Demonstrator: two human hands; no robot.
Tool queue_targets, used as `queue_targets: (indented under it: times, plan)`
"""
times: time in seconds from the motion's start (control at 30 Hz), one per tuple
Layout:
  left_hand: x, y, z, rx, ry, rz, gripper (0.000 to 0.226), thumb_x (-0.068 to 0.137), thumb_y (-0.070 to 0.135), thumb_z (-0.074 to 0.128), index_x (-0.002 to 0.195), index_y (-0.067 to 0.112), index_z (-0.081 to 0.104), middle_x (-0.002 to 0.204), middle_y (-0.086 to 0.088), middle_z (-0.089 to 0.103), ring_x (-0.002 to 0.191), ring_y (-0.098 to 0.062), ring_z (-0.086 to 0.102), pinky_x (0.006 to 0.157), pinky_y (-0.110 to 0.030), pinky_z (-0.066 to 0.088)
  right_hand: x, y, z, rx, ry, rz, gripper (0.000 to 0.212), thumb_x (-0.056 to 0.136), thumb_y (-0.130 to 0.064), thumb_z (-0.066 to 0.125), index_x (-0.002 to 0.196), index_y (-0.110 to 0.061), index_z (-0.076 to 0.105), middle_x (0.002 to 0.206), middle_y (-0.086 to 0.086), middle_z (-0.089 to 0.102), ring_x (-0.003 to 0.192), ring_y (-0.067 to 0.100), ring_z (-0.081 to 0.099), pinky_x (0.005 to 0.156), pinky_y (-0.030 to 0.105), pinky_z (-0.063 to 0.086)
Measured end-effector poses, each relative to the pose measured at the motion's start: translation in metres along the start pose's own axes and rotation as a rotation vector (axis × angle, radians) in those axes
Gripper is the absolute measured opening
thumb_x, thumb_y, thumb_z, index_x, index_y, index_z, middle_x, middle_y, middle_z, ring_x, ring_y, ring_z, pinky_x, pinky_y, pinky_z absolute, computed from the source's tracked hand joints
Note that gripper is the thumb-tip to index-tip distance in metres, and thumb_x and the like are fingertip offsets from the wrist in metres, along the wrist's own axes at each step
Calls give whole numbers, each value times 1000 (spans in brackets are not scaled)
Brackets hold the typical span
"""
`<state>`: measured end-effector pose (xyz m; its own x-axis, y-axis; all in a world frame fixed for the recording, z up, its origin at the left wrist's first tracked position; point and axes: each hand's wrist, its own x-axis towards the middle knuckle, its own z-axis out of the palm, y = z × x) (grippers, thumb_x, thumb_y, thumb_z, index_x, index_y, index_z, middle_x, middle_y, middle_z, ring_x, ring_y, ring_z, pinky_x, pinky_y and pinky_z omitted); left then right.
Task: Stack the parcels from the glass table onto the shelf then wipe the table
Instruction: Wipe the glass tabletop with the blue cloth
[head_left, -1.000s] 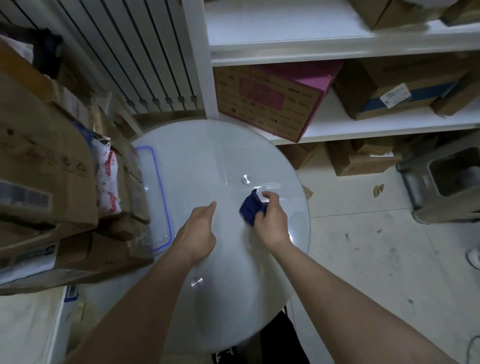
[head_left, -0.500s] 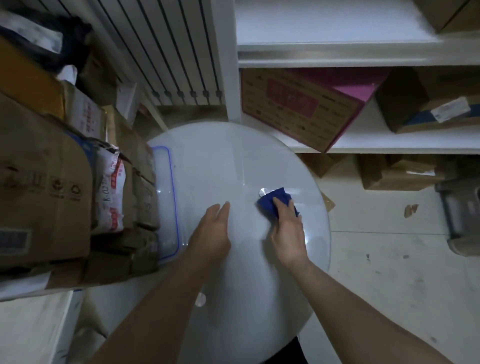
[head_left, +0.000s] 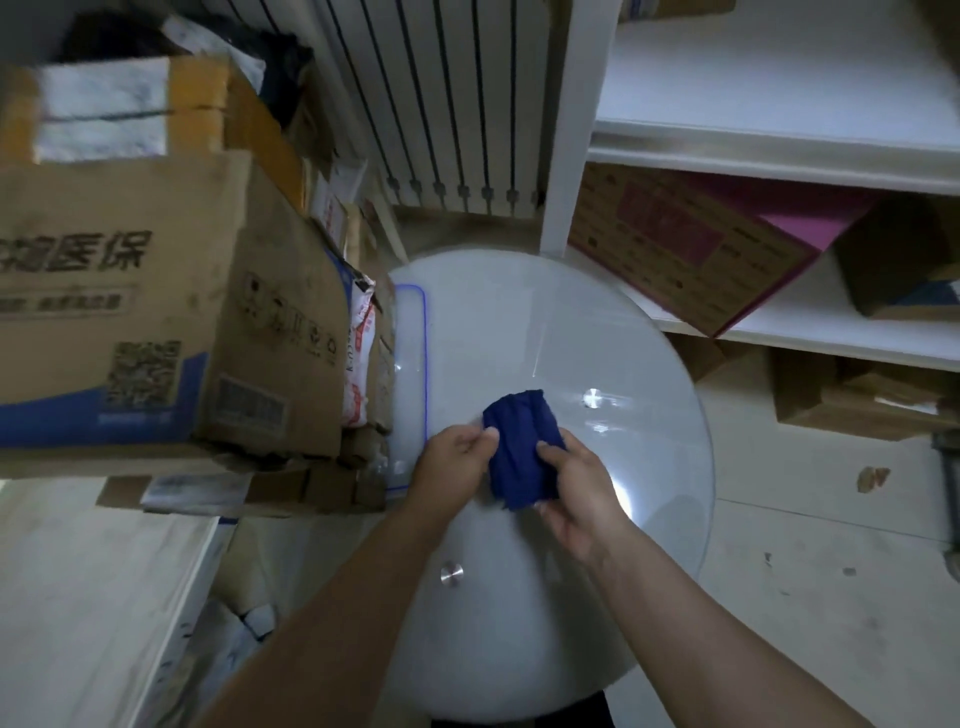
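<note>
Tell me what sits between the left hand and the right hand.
The blue cloth, seen in the head view: the left hand pinches one edge and the right hand grips the other, over the glass table.

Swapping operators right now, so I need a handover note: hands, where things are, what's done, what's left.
Left hand: pinches the left edge of the blue cloth.
Right hand: grips the cloth's right side.
The cloth is bunched between both hands over the round glass table; whether it touches the glass is unclear.
Parcels: none seen on the tabletop. A pink-and-brown box and other cartons sit on the white shelf.
Done: stacking looks finished.
Left: wipe the table. How much has been wiped can't be judged from this view.
</note>
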<state>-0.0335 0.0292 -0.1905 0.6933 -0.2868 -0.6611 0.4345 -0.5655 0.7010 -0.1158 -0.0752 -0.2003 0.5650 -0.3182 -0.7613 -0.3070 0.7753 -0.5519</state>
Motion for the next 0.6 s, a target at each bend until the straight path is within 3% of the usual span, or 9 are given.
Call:
queue_targets:
  times: [0.07,0.13,0.23,0.3,0.33,0.4,0.5,0.6]
  plan:
    - [-6,6,-2,-193,-22,-47,5,91,13,64,91,17,63,97,-4,71,100,-26,68,93,-45,53,-6,-2,0,-78,-2,-42,25,98,-3,49,116,-10,63,110,16,72,102,36,67,80,45,54]
    - [-9,8,-1,-225,29,-46,17,85,8,70,99,13,61,96,-5,70,96,-24,68,90,-46,55,-10,-3,0,-244,43,-121,23,96,-3,52,113,-13,64,105,14,73,97,32,69,76,42,58]
    - [-14,15,5,12,210,115,27,82,9,72,105,11,58,84,4,63,77,-9,63,76,-23,54,-14,-2,4,-486,94,-200,21,96,-8,50,103,-19,66,99,12,74,88,27,69,80,43,56]
    - [-23,20,10,70,242,243,24,82,7,70,100,17,56,78,8,59,67,-2,57,65,-9,47,-18,-4,12,-481,9,-170,23,101,-19,44,101,-14,67,102,17,73,83,23,66,80,41,53]
    - [-27,20,13,71,221,281,23,83,6,68,98,19,57,79,7,60,66,-2,57,65,-9,47,-21,-6,17,-423,-55,-119,29,103,-24,41,102,-12,67,102,15,74,84,21,67,81,39,51]
    - [-30,17,14,67,183,324,23,84,3,61,98,22,62,85,2,67,73,-6,63,73,-20,53,-23,-10,26,-356,-146,-64,33,104,-29,40,102,-12,69,97,9,76,86,18,69,81,36,51]
    - [-29,10,6,103,144,317,37,87,4,48,116,21,64,108,-4,68,96,-14,66,90,-33,54,-13,-9,39,-400,-113,-71,20,100,-19,50,95,-7,66,84,11,73,77,19,69,74,34,53]
    - [-30,3,0,197,192,298,48,92,0,42,137,18,50,131,-4,53,117,-15,56,103,-25,41,5,-6,58,-438,-68,-28,12,95,-8,52,88,-7,62,71,8,65,64,18,62,58,25,50]
